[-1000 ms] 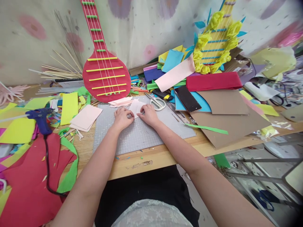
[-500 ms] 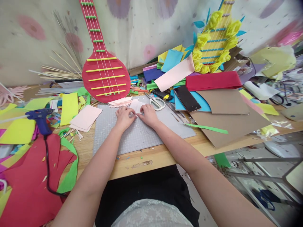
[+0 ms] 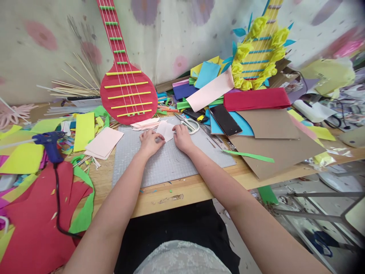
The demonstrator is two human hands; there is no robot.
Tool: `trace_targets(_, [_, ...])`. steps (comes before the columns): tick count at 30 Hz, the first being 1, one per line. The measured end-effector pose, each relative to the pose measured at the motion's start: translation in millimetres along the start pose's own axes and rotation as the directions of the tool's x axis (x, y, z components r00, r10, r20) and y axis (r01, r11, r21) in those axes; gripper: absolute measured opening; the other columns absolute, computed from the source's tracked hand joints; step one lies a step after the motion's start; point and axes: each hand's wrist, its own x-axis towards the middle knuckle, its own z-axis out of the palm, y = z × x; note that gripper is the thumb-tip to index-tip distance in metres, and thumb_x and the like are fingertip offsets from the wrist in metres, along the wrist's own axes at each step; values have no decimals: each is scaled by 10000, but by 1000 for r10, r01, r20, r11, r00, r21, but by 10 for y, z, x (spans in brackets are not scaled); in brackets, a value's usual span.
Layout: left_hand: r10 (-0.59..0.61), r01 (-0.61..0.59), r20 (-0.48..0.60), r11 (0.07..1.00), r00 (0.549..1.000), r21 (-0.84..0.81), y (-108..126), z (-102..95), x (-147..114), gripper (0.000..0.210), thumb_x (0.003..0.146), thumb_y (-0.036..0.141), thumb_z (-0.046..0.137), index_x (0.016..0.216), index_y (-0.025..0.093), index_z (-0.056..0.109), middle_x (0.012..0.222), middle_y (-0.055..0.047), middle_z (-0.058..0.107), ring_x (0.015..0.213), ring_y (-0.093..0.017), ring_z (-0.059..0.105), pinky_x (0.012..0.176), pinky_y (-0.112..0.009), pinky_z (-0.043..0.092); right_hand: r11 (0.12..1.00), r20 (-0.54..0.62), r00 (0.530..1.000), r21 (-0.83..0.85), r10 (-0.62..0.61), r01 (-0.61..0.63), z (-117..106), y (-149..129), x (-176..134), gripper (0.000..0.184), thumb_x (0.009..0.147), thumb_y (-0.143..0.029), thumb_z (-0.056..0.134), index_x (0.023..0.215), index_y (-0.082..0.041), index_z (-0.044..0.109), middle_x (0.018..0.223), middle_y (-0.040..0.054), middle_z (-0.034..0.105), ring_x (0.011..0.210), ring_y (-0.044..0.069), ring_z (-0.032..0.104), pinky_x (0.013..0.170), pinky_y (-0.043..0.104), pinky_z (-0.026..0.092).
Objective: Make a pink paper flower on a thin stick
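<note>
Wooden table across the middle of the frame, pale floral curtain along the top. Grey cutting mat at centre. Small pale pink paper lies on the mat's upper part, between the two hands. Left hand: at the paper's lower left edge, thumb and forefinger curved into a narrow loop; whether the tips pinch the paper, cannot tell. Right hand: at the paper's right edge, fingers bent and close together; grip on the paper, cannot tell. White-handled scissors just beyond the right hand. Pale pink strips above the left hand; pale pink squares stacked left of the mat. Red paper lute upright, upper left of centre. Blue glue gun at left. Black phone right of centre, by brown cardboard.
</note>
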Motion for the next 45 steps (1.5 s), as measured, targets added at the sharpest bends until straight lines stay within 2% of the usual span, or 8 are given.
trace_targets(9, [-1,1,-51,1000,999,-7,42,52,-1,168,667,376,683,779,251,683,993,-62,550,1083,-276,449,981,-463,248,995,19,995,33,-94,93,-29,-64,-44,209,779,-237,514,973,-160,516,1043,120,521,1009,253,422,899,393,354])
trace_targets(15, [-11,14,57,998,998,-60,-88,-32,45,221,648,294,683,869,292,679,1040,-56,531,1104,-286,449,977,-496,271,998,45,998,20,-52,51,-43,-85,-44,231,780,-253,542,989,-156,520,1054,122,521,1002,252,426,904,396,356])
trace_targets(18, [81,-69,121,993,989,-98,-248,-104,60,347,636,166,621,949,309,664,1025,-35,529,1081,-245,470,980,-449,314,999,49,998,23,-48,47,-43,-84,-45,232,780,-257,546,990,-160,526,1044,118,522,993,251,432,898,396,359])
trace_targets(21, [199,-187,77,973,977,-131,-371,-144,64,426,627,75,532,981,275,658,1050,-34,524,1096,-203,465,1002,-385,327,998,33,998,43,-44,43,-44,-75,-42,205,790,-231,521,983,-166,542,1040,112,521,990,242,437,895,388,361])
trace_targets(30, [320,-323,-50,942,946,-87,-343,-82,76,203,752,192,527,861,228,694,1012,-54,578,1063,-192,480,997,-367,365,986,-10,992,112,-122,123,-118,-35,-44,274,754,-65,409,811,-199,641,943,74,525,953,199,450,863,362,367])
trace_targets(36, [433,-432,-19,892,901,-131,-370,-48,53,501,680,18,408,1073,235,631,1185,-18,599,1161,-159,466,1033,-380,346,988,8,990,67,-143,142,-128,-65,-65,207,768,-178,495,953,-182,587,946,83,531,947,216,448,849,356,369])
trace_targets(40, [389,-385,23,916,921,-115,-405,-39,70,490,708,73,432,1147,221,590,1185,-32,607,1160,-168,482,1022,-381,364,991,7,993,61,-121,120,-134,-79,-58,181,777,-165,484,949,-181,535,926,74,570,912,214,469,812,341,371])
trace_targets(45, [349,-349,-25,933,937,-90,-358,-35,69,354,765,186,490,1097,191,614,1116,-62,636,1070,-182,536,984,-366,393,964,109,969,175,-220,199,-124,-170,-84,156,792,-196,498,947,-190,516,858,27,602,776,152,525,712,267,382])
